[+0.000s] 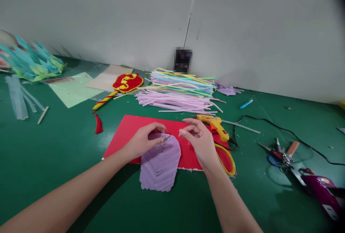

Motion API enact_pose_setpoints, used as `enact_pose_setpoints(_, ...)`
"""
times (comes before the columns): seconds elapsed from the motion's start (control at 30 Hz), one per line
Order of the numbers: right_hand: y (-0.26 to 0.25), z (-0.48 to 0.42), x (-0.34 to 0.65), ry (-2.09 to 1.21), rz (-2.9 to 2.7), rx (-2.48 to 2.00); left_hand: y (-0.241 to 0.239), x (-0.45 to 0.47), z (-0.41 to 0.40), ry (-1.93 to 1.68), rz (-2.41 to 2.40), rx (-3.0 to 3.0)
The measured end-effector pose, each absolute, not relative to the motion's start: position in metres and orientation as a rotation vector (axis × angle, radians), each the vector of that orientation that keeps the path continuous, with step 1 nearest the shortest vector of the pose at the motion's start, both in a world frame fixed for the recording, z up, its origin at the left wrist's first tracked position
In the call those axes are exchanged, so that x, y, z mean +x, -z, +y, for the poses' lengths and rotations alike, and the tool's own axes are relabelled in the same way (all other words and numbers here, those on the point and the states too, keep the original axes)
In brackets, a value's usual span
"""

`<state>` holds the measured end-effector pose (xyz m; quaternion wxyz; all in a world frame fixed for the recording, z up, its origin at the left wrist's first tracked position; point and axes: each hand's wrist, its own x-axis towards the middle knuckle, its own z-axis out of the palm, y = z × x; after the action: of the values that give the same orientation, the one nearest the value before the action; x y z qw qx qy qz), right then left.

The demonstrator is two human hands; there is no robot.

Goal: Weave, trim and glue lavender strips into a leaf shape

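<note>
A flat lavender panel (161,168) of pipe cleaners laid side by side in a V pattern has a rounded top and overlaps the front edge of a red card (121,132). My left hand (147,139) is curled at its upper left edge, thumb lying on the panel; some fingertips are hidden. Just right of the panel, my right hand (199,141) hovers over the card, its thumb and fingers drawn together in a pinch. Whatever is between them is too small to make out. A yellow glue gun (215,123) lies behind my right hand, near a yellow ring-shaped handle (230,161).
Lavender pipe cleaners (175,100) and mixed pastel ones (183,82) are piled behind the card. A red-and-yellow fan (128,83) with a tassel lies left. Keys (285,159), a purple-handled tool (320,186), a black cord (291,130) and a blue pen (246,104) lie right.
</note>
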<state>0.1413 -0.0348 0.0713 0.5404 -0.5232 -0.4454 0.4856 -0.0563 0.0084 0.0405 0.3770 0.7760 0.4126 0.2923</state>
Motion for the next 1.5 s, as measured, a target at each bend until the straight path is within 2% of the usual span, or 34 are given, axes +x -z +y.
enact_pose_setpoints(0.37, -0.066, -0.04, 0.129, -1.246, -1.136, -1.133, -0.043, -0.058, -0.005, -1.117, 0.994, 2.473)
enact_pose_setpoints(0.67, -0.058, -0.041, 0.117, -1.278, -1.124, -1.216, -0.046, -0.049, -0.015, -1.279, 0.908, 2.298)
enact_pose_setpoints(0.93, -0.062, -0.042, 0.122, -1.358, -1.179, -1.227, -0.042, -0.057, -0.007, -1.333, 0.666, 2.585)
enact_pose_setpoints(1.1, -0.061, -0.042, 0.118, -1.364, -1.178, -1.217, -0.044, -0.052, -0.012, -1.32, 0.876, 2.435)
enact_pose_setpoints(1.27, -0.06, -0.045, 0.11, -1.588, -1.024, -1.041, -0.044, -0.05, -0.011, -1.342, 1.208, 2.131)
enact_pose_setpoints(1.5, -0.068, -0.049, 0.115, -1.861, -0.847, -0.869, -0.044, -0.058, -0.007, -1.433, 1.099, 2.3)
